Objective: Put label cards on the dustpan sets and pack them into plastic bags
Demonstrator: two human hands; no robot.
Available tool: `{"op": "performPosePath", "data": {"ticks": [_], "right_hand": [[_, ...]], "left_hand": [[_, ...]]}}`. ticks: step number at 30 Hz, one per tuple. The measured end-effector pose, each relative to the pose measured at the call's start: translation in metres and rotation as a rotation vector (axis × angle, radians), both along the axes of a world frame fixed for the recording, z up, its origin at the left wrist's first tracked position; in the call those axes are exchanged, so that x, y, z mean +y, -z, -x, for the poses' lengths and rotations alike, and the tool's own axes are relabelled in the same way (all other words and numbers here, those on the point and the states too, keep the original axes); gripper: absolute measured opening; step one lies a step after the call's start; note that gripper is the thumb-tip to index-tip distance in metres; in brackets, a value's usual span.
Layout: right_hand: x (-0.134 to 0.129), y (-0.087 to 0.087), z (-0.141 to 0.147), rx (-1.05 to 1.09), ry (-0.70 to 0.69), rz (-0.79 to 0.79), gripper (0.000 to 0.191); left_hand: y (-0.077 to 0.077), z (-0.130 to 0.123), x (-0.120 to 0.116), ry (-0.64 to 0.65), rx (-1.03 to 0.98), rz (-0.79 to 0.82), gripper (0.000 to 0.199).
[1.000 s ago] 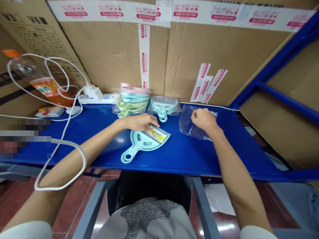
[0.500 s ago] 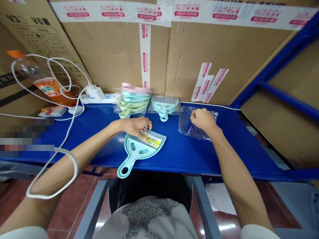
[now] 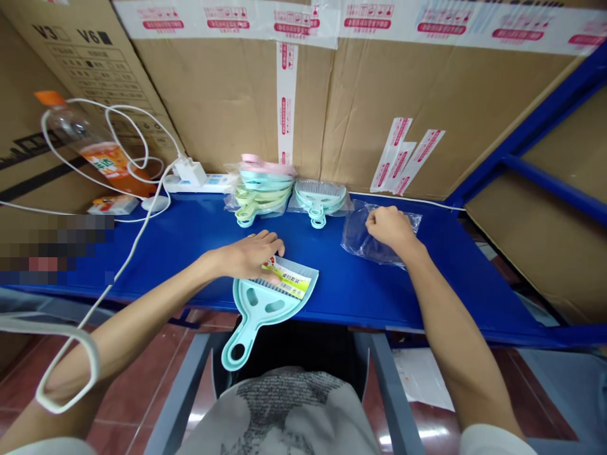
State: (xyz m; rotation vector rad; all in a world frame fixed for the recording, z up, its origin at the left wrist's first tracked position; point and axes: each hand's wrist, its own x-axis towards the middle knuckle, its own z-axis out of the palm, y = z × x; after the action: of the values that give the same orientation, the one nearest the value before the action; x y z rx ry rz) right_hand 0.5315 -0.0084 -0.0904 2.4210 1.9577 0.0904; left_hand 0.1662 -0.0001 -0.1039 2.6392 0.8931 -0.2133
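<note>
My left hand (image 3: 253,256) grips the wide end of a light teal dustpan-and-brush set (image 3: 258,309). Its thumb lies over the white, yellow and green label (image 3: 294,283), and the other fingers curl along the far side. The set's looped handle points toward me, past the table's front edge. Off to the right, my right hand (image 3: 391,227) is closed with curled fingers on a clear plastic bag (image 3: 358,237) that lies flat. Its fingertips are partly hidden.
Behind my hands stand a stack of wrapped pink, teal and green dustpan sets (image 3: 264,189) and a teal pile (image 3: 320,197). At left are a power strip (image 3: 203,183), an orange drink bottle (image 3: 107,161) and a white cable (image 3: 137,240). Cardboard (image 3: 227,101) walls the back.
My left hand has drawn the dustpan set a little toward me, its handle now farther over the front edge. My right hand stays on the bag. The view has shifted slightly.
</note>
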Motion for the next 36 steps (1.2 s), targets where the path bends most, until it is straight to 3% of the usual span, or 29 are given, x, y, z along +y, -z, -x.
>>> {"op": "performPosePath", "data": {"ticks": [13,22,32,36], "right_hand": [[0.001,0.003,0.001,-0.012,-0.006,0.001,0.036],[0.000,0.002,0.004,-0.013,-0.005,0.013,0.036],[0.000,0.003,0.004,-0.021,0.001,0.025,0.036],[0.000,0.003,0.005,-0.019,0.004,0.022,0.036]], "left_hand": [[0.008,0.020,-0.049,-0.132,-0.052,0.009,0.053],[0.017,0.027,-0.060,-0.210,-0.107,0.036,0.058],[0.015,0.017,-0.084,-0.197,0.015,0.010,0.026],[0.009,0.024,-0.094,-0.142,-0.050,0.011,0.019]]}}
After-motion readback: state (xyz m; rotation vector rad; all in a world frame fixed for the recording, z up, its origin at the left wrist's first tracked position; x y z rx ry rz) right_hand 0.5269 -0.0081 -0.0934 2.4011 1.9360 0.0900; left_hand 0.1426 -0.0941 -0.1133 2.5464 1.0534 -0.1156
